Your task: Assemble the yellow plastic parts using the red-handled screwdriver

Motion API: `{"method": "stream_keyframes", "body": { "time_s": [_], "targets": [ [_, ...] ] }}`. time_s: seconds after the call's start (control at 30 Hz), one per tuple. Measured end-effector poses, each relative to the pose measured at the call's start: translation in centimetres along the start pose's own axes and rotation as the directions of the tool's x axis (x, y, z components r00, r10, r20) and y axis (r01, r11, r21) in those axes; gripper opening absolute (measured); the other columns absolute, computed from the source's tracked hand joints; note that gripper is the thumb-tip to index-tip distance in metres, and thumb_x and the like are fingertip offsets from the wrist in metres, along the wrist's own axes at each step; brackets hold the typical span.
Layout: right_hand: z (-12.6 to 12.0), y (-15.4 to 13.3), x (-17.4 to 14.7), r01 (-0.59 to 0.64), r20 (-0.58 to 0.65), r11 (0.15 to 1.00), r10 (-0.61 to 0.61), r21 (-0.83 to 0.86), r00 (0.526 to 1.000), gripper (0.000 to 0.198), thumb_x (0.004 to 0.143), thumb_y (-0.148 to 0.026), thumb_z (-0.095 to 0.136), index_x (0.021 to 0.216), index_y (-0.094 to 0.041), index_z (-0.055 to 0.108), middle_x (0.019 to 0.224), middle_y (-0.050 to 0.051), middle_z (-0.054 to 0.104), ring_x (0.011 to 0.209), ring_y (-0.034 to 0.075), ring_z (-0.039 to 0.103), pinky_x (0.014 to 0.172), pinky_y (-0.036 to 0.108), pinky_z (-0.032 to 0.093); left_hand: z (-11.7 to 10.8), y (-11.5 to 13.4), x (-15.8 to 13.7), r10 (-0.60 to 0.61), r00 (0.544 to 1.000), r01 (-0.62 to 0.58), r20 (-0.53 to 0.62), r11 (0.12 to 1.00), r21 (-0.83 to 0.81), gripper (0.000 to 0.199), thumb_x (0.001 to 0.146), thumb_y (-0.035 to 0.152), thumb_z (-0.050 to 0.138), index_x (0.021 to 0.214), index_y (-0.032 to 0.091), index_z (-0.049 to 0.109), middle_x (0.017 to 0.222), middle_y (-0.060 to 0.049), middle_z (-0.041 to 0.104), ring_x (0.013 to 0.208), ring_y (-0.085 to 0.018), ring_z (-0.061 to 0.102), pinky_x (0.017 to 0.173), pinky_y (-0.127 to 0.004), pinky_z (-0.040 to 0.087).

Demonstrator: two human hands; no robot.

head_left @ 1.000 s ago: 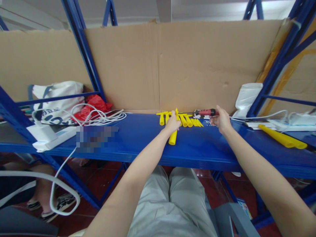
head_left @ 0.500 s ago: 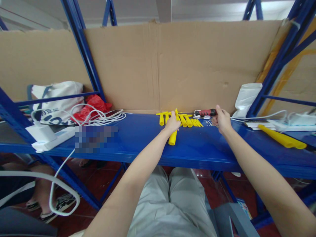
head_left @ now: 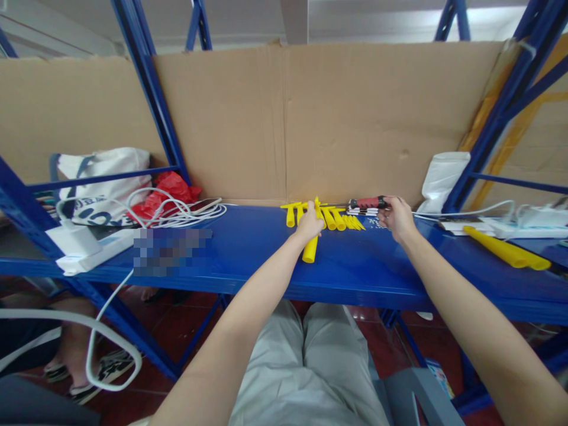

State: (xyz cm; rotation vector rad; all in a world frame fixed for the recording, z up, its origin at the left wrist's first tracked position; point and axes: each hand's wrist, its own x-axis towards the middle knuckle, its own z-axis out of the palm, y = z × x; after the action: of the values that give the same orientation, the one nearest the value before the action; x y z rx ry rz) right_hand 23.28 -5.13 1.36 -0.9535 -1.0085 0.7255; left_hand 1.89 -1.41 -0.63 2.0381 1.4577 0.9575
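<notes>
My left hand (head_left: 310, 226) is closed around a yellow plastic part with a tubular handle (head_left: 309, 251), whose open round end points toward me. In my right hand (head_left: 398, 218) is a red and black screwdriver (head_left: 366, 203), fingers closed at the back of its handle. Its thin shaft runs left, level, to the top of the yellow part; whether the tip touches is too small to tell. Several similar yellow parts (head_left: 329, 219) lie in a row behind and beside my left hand. Small yellow pointed pieces (head_left: 354, 222) and tiny pale bits (head_left: 378, 223) lie between my hands.
Cardboard (head_left: 346, 124) stands along the back of the blue table (head_left: 248, 248). White cables (head_left: 190, 213), a red plastic bag (head_left: 175, 188) and a cloth bag (head_left: 106, 177) are at left. Long yellow cones (head_left: 506, 248) and a white pouch (head_left: 444, 177) are at right. Another person's legs show lower left.
My right hand has turned and its fingers have changed position around the back of the screwdriver handle. My left hand and the yellow part stay in place.
</notes>
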Motion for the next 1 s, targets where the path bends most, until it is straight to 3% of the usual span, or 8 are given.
{"method": "stream_keyframes", "body": {
  "time_s": [0.13, 0.27, 0.37, 0.47, 0.57, 0.67, 0.87, 1.0],
  "targets": [
    [0.04, -0.03, -0.01, 0.01, -0.023, 1.0, -0.01, -0.016, 1.0, 0.031, 0.072, -0.046, 0.061, 0.073, -0.023, 0.04, 0.049, -0.006, 0.049, 0.033, 0.008, 0.04, 0.027, 0.019, 0.025, 0.0, 0.05, -0.06, -0.004, 1.0, 0.004, -0.004, 1.0, 0.009, 0.04, 0.082, 0.015, 0.046, 0.117, 0.021, 0.03, 0.086, -0.005, 0.067, 0.052, -0.013, 0.063, 0.055, -0.024, 0.048],
    [-0.15, 0.28, 0.06, 0.06, 0.002, 0.994, -0.061, -0.086, 0.998, 0.037, 0.074, -0.053, 0.06, 0.069, -0.023, 0.04, 0.038, -0.009, 0.037, 0.028, 0.007, 0.031, 0.028, 0.019, 0.022, 0.04, 0.01, 0.0, -0.007, 1.0, 0.007, -0.002, 1.0, 0.005, 0.039, 0.082, 0.015, 0.047, 0.117, 0.021, 0.03, 0.09, -0.006, 0.068, 0.053, -0.012, 0.063, 0.055, -0.024, 0.048],
    [-0.13, 0.21, 0.14, -0.002, -0.015, 0.999, 0.001, -0.043, 1.0, 0.033, 0.072, -0.047, 0.063, 0.072, -0.023, 0.041, 0.042, -0.008, 0.042, 0.03, 0.008, 0.035, 0.028, 0.019, 0.024, 0.09, -0.08, 0.12, -0.011, 1.0, 0.011, 0.0, 1.0, 0.001, 0.039, 0.082, 0.015, 0.047, 0.117, 0.021, 0.03, 0.091, -0.006, 0.067, 0.052, -0.012, 0.062, 0.055, -0.023, 0.048],
    [-0.07, 0.03, 0.13, -0.064, 0.006, 0.998, 0.064, -0.016, 0.998, 0.033, 0.075, -0.051, 0.058, 0.075, -0.022, 0.043, 0.046, -0.005, 0.049, 0.032, 0.01, 0.04, 0.027, 0.02, 0.025, 0.12, -0.17, 0.23, -0.005, 1.0, 0.005, -0.003, 1.0, 0.004, 0.039, 0.082, 0.014, 0.047, 0.116, 0.02, 0.03, 0.092, -0.007, 0.067, 0.05, -0.011, 0.061, 0.054, -0.023, 0.047],
    [-0.18, 0.09, 0.1, -0.057, 0.05, 0.998, 0.059, -0.041, 0.997, 0.039, 0.074, -0.057, 0.058, 0.073, -0.021, 0.043, 0.039, -0.007, 0.042, 0.028, 0.008, 0.034, 0.027, 0.02, 0.025, 0.11, -0.2, 0.26, -0.008, 1.0, 0.008, -0.005, 1.0, 0.005, 0.039, 0.082, 0.014, 0.046, 0.116, 0.02, 0.03, 0.091, -0.007, 0.067, 0.049, -0.011, 0.061, 0.054, -0.023, 0.047],
    [-0.32, 0.31, 0.21, -0.065, 0.062, 0.998, 0.065, -0.014, 0.996, 0.035, 0.072, -0.05, 0.062, 0.071, -0.022, 0.042, 0.035, -0.009, 0.037, 0.027, 0.007, 0.03, 0.028, 0.019, 0.025, 0.07, -0.19, 0.24, -0.009, 1.0, 0.009, 0.003, 1.0, -0.005, 0.038, 0.082, 0.014, 0.047, 0.116, 0.02, 0.029, 0.089, -0.005, 0.066, 0.048, -0.011, 0.06, 0.053, -0.023, 0.047],
    [-0.24, 0.27, 0.51, -0.167, -0.05, 0.986, 0.167, 0.004, 0.985, 0.017, 0.076, -0.034, 0.052, 0.07, -0.022, 0.044, 0.037, -0.006, 0.041, 0.028, 0.009, 0.032, 0.028, 0.02, 0.024, 0.18, -0.29, 0.3, -0.005, 1.0, 0.006, 0.017, 1.0, -0.028, 0.037, 0.083, 0.016, 0.046, 0.116, 0.021, 0.031, 0.087, -0.004, 0.066, 0.047, -0.01, 0.059, 0.051, -0.021, 0.046],
    [-0.42, 0.01, 0.52, -0.128, -0.158, 0.991, 0.121, -0.037, 0.98, 0.017, 0.076, -0.033, 0.053, 0.067, -0.023, 0.043, 0.036, -0.006, 0.039, 0.028, 0.008, 0.029, 0.027, 0.02, 0.021, 0.34, -0.39, 0.42, -0.009, 1.0, 0.01, 0.02, 0.999, -0.044, 0.038, 0.082, 0.017, 0.046, 0.117, 0.022, 0.031, 0.09, -0.004, 0.066, 0.048, -0.01, 0.06, 0.05, -0.021, 0.046]
  ]
}}
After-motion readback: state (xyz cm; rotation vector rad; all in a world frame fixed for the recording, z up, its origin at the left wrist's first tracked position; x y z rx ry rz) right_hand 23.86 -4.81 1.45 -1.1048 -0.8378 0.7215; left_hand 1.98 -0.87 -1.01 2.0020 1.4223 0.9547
